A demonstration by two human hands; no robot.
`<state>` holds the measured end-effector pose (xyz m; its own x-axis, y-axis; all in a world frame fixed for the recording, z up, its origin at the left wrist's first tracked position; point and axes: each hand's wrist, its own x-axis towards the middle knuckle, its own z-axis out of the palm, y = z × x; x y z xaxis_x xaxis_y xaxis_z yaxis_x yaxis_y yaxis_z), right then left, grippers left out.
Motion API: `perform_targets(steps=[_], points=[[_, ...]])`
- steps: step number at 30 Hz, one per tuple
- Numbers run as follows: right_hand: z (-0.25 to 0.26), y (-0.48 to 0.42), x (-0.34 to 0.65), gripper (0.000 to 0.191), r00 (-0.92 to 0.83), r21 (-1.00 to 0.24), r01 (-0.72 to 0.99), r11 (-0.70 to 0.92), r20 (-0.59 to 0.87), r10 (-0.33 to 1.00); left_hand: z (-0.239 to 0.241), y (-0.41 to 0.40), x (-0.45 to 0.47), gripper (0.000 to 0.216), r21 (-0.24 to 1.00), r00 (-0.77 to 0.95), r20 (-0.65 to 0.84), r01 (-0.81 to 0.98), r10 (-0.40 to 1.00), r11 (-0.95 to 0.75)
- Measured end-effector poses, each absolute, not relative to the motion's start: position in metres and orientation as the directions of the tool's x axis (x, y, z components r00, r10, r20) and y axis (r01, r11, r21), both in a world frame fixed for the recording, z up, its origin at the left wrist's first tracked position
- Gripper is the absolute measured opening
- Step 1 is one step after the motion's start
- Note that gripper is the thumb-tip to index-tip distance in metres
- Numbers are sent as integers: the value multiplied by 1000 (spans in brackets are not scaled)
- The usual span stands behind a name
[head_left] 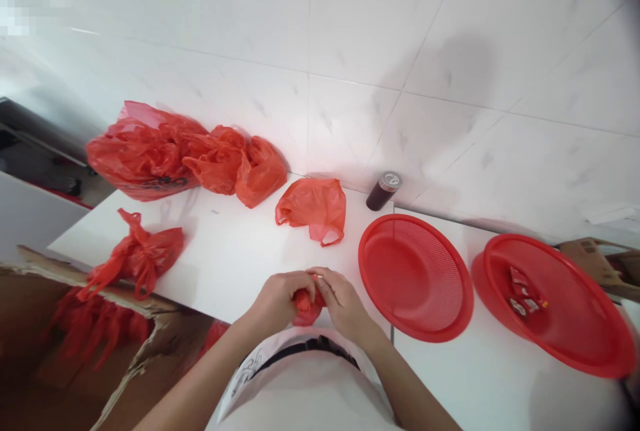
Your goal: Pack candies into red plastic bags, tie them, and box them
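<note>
Both hands meet at the near edge of the white table (235, 264). My left hand (277, 299) and my right hand (343, 304) are closed around a small crumpled red plastic bag (306, 305), which is mostly hidden between the fingers. An empty red mesh basket (415, 275) lies just right of my right hand. A loose red bag (314, 207) lies on the table beyond my hands.
Several filled red bags (170, 154) pile at the table's far left, and a tied one (137, 254) sits nearer. A second red basket (560, 304) at right holds small wrapped packets. A dark bottle (383, 191) stands by the tiled wall. A cardboard box (85, 344) is at lower left.
</note>
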<state>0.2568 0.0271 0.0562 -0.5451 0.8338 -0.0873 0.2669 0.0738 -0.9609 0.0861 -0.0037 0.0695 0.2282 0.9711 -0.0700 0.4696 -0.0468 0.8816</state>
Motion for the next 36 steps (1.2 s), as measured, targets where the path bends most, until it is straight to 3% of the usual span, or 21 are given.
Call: perform_targets(steps=[3,5,11,13,17,20,25,28,30,33,36], points=[[48,26,253,34,-592,-979,185,-88,-182,785,60,-9,88,31,874,40,77,478,996,-87],[50,24,253,29,-633,-979,131,-154,-202,748,58,-12,88,29,888,25,110,447,994,-109],[57,16,265,36,-573,-960,194,-200,-277,771,65,-22,64,33,901,221,-87,433,972,-18],[54,18,274,39,-491,-958,225,-176,-267,829,69,-31,49,33,904,195,-138,426,971,43],[45,38,294,39,-162,-967,180,-178,-207,965,74,-53,22,36,911,120,-245,368,962,186],[41,52,296,36,-81,-976,110,-190,-199,977,74,-61,15,39,908,49,-290,330,956,259],[38,52,278,31,-140,-974,53,-219,-224,964,80,-58,23,39,945,59,-248,234,967,228],[36,42,269,29,-232,-966,166,-197,-233,944,85,-57,35,39,964,152,-224,178,963,196],[33,32,264,38,-347,-940,295,-172,-273,897,85,-56,42,38,974,194,-189,164,963,158],[27,16,255,40,-485,-898,420,-130,-344,804,76,-54,47,38,979,191,-110,189,975,74],[22,6,248,27,-581,-917,373,-142,-351,734,59,-53,43,35,953,139,-57,302,989,13]])
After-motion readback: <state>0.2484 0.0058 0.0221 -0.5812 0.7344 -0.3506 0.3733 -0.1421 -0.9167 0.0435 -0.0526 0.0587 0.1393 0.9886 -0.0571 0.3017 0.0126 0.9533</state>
